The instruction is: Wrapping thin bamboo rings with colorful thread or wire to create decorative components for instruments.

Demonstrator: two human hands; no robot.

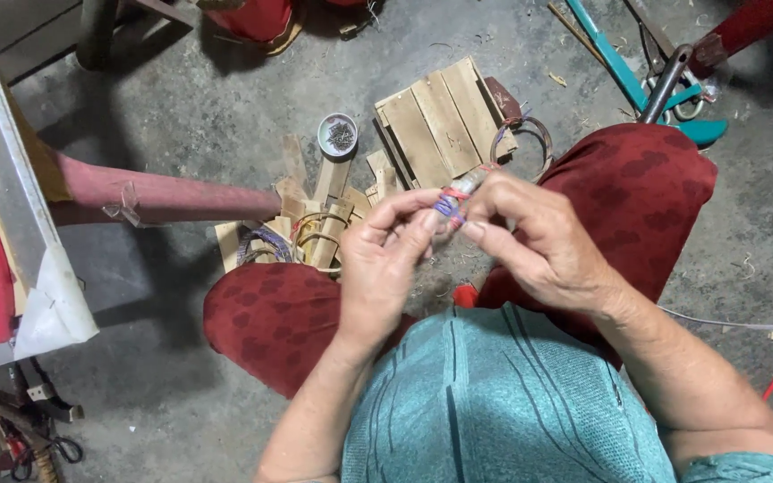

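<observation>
At centre frame I'd keep my left hand (pixel 385 268) pinching the small banded bundle (pixel 454 201) firmly while my right hand (pixel 543 241), fingertips closed on it, winds snugly.

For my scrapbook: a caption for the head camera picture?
Two hands pinch a small banded bundle above wooden slats.

Teal striped top (pixel 503 402), dark-red, perhaps patterned, trousers (pixel 646 179).
</observation>
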